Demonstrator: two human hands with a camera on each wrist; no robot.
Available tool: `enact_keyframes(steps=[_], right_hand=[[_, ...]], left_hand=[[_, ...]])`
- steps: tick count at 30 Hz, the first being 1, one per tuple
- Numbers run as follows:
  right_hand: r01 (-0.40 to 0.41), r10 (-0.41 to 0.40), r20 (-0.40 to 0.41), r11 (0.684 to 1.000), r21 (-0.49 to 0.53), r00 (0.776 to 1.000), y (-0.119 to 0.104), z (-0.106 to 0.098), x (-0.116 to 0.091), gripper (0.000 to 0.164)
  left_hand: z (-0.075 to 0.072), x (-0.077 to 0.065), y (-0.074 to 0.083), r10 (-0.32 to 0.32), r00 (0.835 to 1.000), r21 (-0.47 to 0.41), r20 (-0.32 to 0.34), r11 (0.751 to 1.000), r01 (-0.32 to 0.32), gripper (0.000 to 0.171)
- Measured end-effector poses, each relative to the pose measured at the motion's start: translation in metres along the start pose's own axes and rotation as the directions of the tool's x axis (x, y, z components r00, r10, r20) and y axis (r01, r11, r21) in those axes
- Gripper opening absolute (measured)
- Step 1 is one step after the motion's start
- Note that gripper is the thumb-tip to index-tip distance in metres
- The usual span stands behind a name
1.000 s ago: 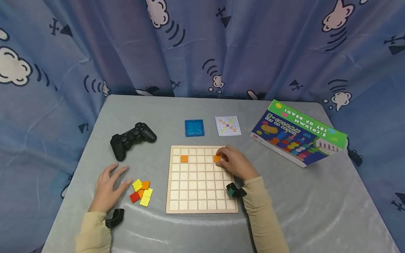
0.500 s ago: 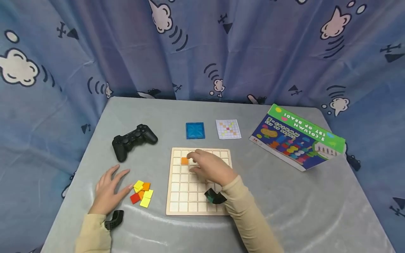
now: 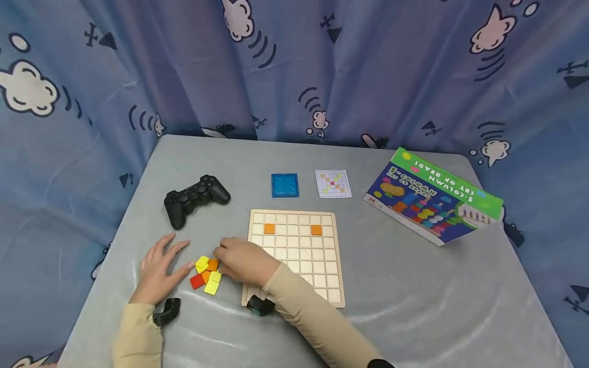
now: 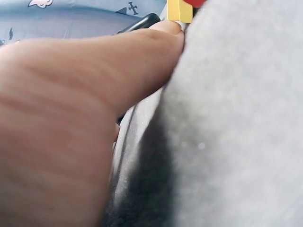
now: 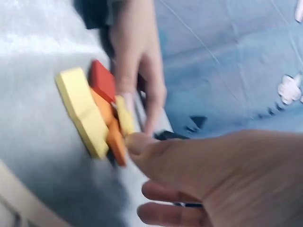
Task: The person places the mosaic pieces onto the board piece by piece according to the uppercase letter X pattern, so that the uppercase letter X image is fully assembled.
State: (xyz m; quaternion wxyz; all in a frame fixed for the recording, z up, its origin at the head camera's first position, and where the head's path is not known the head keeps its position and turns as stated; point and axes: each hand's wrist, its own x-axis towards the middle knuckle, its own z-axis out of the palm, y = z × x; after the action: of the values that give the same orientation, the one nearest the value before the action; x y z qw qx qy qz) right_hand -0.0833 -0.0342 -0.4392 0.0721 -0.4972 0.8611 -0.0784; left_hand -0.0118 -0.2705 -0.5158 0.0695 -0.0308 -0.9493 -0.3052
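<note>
A small pile of square tiles lies on the table, with a red tile (image 3: 197,281), orange tiles (image 3: 213,265) and yellow tiles (image 3: 211,287). My left hand (image 3: 156,273) rests on the table left of it, fingers spread, thumb tip by the nearest yellow tile (image 4: 180,10). From the other side my right hand (image 3: 246,260) reaches over to the pile, its fingertips next to an orange tile; no grip shows. Under that forearm lies a wooden grid board (image 3: 340,255), partly hidden. One orange tile (image 3: 269,229) sits in its upper left, another orange tile (image 3: 316,230) in its upper right.
A black game controller (image 3: 195,199) lies behind the left hand. Beyond the board are a blue square tray (image 3: 285,185) and a card with a coloured grid pattern (image 3: 333,184). A colourful box (image 3: 432,197) stands at the right, before a blue curtain (image 3: 285,66).
My right hand has let go of the orange tile in the board's upper right and swept left across the board to the tile pile. The left hand has stayed in place.
</note>
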Motion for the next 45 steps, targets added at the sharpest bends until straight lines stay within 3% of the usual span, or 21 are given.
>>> enact_keyframes(steps=[8, 17, 24, 29, 34, 45], right_hand=[[-0.028, 0.028, 0.031, 1.0, -0.001, 0.999, -0.007, 0.017, 0.016, 0.026], [-0.033, 0.034, 0.035, 0.999, -0.026, 0.999, -0.011, 0.017, 0.018, 0.028], [-0.034, 0.036, 0.024, 0.997, -0.067, 0.999, -0.01, 0.012, 0.015, 0.02], [-0.09, 0.089, -0.008, 0.993, -0.075, 0.996, -0.006, 0.003, 0.004, 0.016], [-0.142, 0.141, -0.064, 0.99, -0.005, 0.988, 0.007, -0.009, -0.012, 0.017], [-0.206, 0.232, -0.224, 0.969, 0.135, 0.947, 0.058, -0.022, -0.061, 0.011]], left_hand=[[-0.002, 0.005, 0.008, 0.007, 0.999, 0.019, 0.034, 1.0, -0.008, 0.054], [-0.004, 0.0, 0.008, -0.012, 0.999, 0.0, 0.033, 1.0, 0.012, 0.054], [-0.004, -0.002, 0.007, -0.027, 0.999, -0.004, 0.037, 1.0, 0.027, 0.054], [-0.001, -0.002, 0.005, -0.024, 0.999, 0.0, 0.033, 1.0, 0.024, 0.054], [0.0, -0.004, 0.004, -0.03, 0.999, -0.001, 0.032, 1.0, 0.031, 0.055], [-0.003, -0.002, 0.004, -0.025, 0.999, -0.011, 0.029, 1.0, 0.026, 0.054]])
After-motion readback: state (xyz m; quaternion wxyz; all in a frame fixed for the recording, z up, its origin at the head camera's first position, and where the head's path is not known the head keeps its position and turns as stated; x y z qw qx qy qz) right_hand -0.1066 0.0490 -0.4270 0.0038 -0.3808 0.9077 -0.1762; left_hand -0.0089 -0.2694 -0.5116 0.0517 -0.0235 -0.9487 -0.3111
